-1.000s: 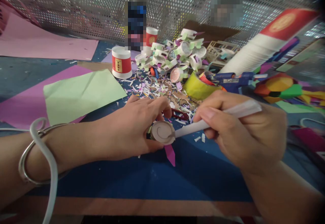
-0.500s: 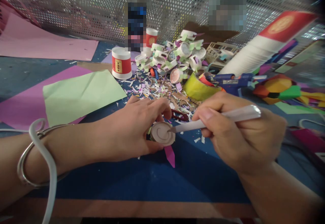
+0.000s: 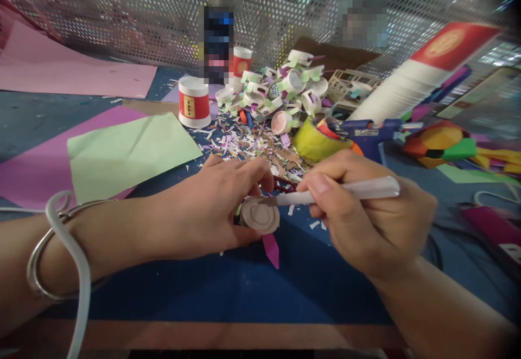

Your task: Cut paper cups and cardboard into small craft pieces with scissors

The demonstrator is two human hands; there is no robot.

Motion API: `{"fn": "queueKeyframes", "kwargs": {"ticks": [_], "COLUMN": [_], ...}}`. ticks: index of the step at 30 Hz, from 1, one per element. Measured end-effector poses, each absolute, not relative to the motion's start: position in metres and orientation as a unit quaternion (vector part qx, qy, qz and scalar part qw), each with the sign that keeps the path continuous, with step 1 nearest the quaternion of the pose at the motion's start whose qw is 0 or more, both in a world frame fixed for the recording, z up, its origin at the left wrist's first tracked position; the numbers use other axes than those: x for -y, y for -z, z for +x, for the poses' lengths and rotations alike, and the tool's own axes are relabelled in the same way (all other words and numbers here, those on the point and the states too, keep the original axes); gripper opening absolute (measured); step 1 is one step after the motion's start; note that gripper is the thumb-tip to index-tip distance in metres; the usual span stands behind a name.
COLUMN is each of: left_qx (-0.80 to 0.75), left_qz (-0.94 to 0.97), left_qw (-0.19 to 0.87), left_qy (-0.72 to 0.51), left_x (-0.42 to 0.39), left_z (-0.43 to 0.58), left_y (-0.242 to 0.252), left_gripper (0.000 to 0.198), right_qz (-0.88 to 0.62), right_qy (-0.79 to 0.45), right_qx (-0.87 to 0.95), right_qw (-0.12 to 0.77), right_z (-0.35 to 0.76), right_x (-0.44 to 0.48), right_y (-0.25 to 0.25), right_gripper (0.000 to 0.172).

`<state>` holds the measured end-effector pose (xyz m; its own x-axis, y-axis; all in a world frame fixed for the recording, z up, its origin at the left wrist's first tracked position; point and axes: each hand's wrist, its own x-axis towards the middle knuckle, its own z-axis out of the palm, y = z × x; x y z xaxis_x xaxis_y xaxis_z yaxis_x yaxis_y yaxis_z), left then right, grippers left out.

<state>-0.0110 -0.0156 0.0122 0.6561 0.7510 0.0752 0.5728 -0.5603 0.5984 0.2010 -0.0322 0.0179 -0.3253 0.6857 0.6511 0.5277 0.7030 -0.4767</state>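
Note:
My left hand (image 3: pixel 211 204) is closed around a small paper cup piece (image 3: pixel 259 216), its round pinkish base turned toward me with a spiral line on it. A magenta paper strip (image 3: pixel 271 250) hangs below that cup. My right hand (image 3: pixel 362 220) pinches a white pen (image 3: pixel 345 191), and the pen tip rests on the upper edge of the round base. A metal bangle (image 3: pixel 57 250) circles my left wrist.
Behind my hands lie paper scraps (image 3: pixel 260 145), a heap of cut cup pieces (image 3: pixel 280 90), an upside-down red-and-white cup (image 3: pixel 194 101), a yellow tape roll (image 3: pixel 319 142), a blue glue gun (image 3: pixel 368 131), a stack of cups (image 3: pixel 423 71), a green sheet (image 3: pixel 126 150) and pink sheets (image 3: pixel 73 69).
The pen tip has moved from the lower right of the round base up to its top edge, and my right hand has shifted left. The left hand has stayed still.

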Motion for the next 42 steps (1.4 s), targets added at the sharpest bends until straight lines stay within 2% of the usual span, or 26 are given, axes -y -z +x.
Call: {"fn": "queueKeyframes", "kwargs": {"ticks": [27,42], "left_qx": [-0.365,-0.369], "left_qz": [0.872,0.868], "left_qw": [0.276,0.288], "left_qy": [-0.174,-0.167], "left_x": [0.014,0.015], "left_z": [-0.012,-0.012], "left_y": [-0.011,-0.014], "left_gripper": [0.039,0.035], "right_qz": [-0.347,-0.367], "right_qy": [-0.181,-0.130], "right_qx": [0.809,0.810], "right_qw": [0.438,0.439], "right_z": [0.205,0.204], "right_x": [0.034,0.031], "right_y": [-0.025,-0.022], "right_gripper": [0.023,0.021]}}
